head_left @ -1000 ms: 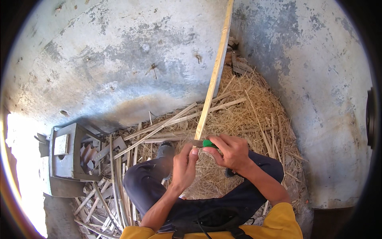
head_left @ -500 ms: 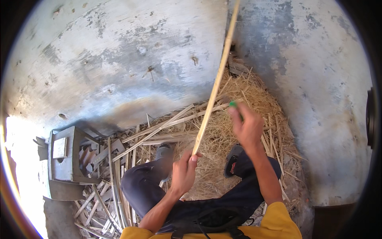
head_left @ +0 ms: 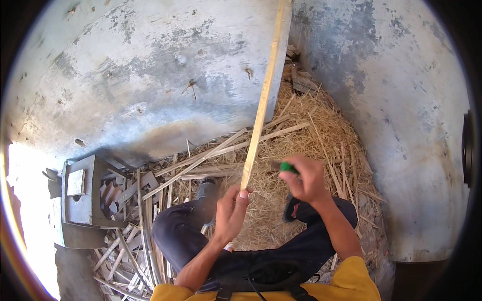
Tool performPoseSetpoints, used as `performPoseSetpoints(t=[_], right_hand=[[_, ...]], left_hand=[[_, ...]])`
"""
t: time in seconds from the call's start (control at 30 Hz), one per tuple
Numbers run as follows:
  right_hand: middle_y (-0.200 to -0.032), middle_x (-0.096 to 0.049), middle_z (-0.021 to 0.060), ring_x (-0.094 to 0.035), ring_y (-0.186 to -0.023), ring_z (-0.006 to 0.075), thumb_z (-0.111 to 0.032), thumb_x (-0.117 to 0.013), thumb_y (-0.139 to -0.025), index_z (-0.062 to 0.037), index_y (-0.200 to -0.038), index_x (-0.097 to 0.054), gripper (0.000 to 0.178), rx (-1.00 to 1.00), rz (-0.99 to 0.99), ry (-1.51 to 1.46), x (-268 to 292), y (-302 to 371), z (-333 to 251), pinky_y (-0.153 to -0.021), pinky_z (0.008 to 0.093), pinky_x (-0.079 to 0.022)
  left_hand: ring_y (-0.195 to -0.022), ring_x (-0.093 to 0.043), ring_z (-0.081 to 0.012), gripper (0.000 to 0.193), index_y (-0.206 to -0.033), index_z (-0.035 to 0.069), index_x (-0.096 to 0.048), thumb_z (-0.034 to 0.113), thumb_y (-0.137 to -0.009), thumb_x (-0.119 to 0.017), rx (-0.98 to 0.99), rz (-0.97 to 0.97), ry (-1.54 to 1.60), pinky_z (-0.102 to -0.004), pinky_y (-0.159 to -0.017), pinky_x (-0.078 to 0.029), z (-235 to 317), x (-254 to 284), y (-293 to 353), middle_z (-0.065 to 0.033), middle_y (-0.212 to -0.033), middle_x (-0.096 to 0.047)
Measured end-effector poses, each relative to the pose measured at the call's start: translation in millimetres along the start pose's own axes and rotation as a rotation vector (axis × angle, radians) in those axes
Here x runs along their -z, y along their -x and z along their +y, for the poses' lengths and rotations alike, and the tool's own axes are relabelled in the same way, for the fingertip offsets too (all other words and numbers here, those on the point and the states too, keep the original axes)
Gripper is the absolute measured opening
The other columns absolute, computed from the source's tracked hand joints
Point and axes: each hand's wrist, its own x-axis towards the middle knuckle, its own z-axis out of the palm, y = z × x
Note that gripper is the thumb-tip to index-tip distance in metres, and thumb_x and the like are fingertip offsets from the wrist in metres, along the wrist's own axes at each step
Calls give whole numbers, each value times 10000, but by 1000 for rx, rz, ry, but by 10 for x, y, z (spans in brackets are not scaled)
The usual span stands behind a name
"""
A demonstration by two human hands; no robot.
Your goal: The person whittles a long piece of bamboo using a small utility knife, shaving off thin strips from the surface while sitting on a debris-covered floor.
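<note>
A long, pale bamboo strip (head_left: 263,103) rises from my left hand (head_left: 231,213) to the top edge of the view, leaning slightly right. The fingers and thumb of my left hand are closed round its lower end. To the right, above my right knee, my right hand (head_left: 307,179) grips a green-handled knife (head_left: 288,167). Its short, dark blade points left toward the strip, with a gap between them. The fingers hide part of the handle, and the blade is blurred.
A heap of straw-like shavings (head_left: 326,123) covers the floor between my feet and up to the wall corner. Loose strips (head_left: 221,150) lie across it. At the left stands a grey wooden box (head_left: 83,195) beside broken scraps. Weathered walls (head_left: 150,65) rise ahead and right.
The strip has swung a little to the left at its top and stands more upright. My right hand has come down and slightly left, turning so the knife's handle and blade show.
</note>
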Motion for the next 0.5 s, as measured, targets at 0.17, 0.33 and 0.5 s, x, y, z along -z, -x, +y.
performPoseSetpoints(t=[0.17,0.33,0.5], right_hand=[[-790,-700,37,-682,-600,222,-356,-787,-920,-101,-1019,-719,282,89,-171,92,-193,96,-188,-521,345,-511],[-792,-700,25,-686,-598,216,-367,-779,-924,-104,-1024,-725,286,94,-203,113,-211,88,-197,-512,341,-509],[-779,-701,24,-685,-589,215,-367,-778,-925,-103,-1014,-732,283,110,-229,130,-234,84,-227,-507,342,-510]], left_hand=[[-653,-414,-16,325,-1234,15,-630,296,-1130,-503,64,-39,228,-216,-551,-330,38,-3,-10,53,-779,-497],[-645,-429,-22,313,-1228,12,-630,281,-1128,-503,41,-24,129,-223,-551,-348,44,-15,-7,58,-775,-509],[-637,-434,-25,293,-1220,15,-633,259,-1123,-502,42,-3,94,-228,-549,-357,33,-33,-23,56,-759,-510]])
